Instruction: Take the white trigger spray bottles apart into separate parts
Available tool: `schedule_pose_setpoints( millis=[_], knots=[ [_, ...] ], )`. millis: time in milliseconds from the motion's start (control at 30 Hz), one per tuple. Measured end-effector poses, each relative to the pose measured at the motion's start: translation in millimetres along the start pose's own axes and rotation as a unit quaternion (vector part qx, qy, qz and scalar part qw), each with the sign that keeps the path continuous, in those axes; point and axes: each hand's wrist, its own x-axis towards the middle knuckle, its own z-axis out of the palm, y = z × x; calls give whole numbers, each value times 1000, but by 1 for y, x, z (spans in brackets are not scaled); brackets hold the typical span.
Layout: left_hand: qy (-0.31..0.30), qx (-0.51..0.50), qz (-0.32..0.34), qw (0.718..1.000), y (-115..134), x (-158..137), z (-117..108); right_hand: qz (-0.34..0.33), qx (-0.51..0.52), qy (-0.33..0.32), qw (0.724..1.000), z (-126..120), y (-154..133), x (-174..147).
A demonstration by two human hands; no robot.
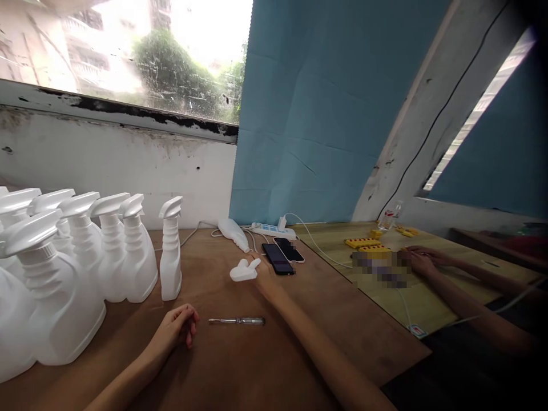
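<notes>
My left hand [180,324] rests on the brown table with its fingers loosely curled and nothing visible in them. Just right of it lies a screwdriver [237,321] with a clear handle, its tip pointing left. My right hand [264,281] reaches forward across the table and grips a small white plastic piece [244,270] with rounded lobes; the piece hides most of the fingers. Behind that piece lies a smooth white rounded object [233,234] beside a cable. Left of my left hand, a narrow white spray bottle [171,251] stands upright.
Several larger white spray bottles [68,308] crowd the left side. Two phones [278,260] lie beyond my right hand, near a power strip [273,230]. At the right-hand table, another person's hands [422,260] work near yellow blocks [363,242] and a clear bottle [389,217].
</notes>
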Motion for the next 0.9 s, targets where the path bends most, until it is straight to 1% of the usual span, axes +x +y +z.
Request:
schedule_pose_setpoints(
  millis=[167,267,333,400,500,533,600,700,800,900],
  knots=[
    [9,7,2,1000,3,-2,1,-88,-31,16,996,-28,-8,-10],
    [7,2,44,999,1,-4,3,-120,-38,22,992,-35,-19,-9],
    [0,2,92,996,1,-8,6,-131,-38,19,990,-35,-33,-8],
    [-3,17,121,992,2,-13,11,-134,-38,12,990,-35,-48,-8],
    [12,25,129,991,4,-19,17,-134,-28,0,991,-34,-69,-12],
    [12,18,132,991,5,-20,17,-129,-11,-8,992,-34,-73,-14],
    [-3,1,142,990,4,-18,16,-125,16,-14,992,-33,-78,-20],
    [-35,8,133,990,1,-12,10,-136,64,-27,988,-27,-82,-28],
    [-33,63,94,993,-1,-8,5,-127,107,-50,985,-18,-88,-34],
    [-37,72,66,995,0,-7,5,-108,138,-48,983,-14,-96,-35]
  ],
)
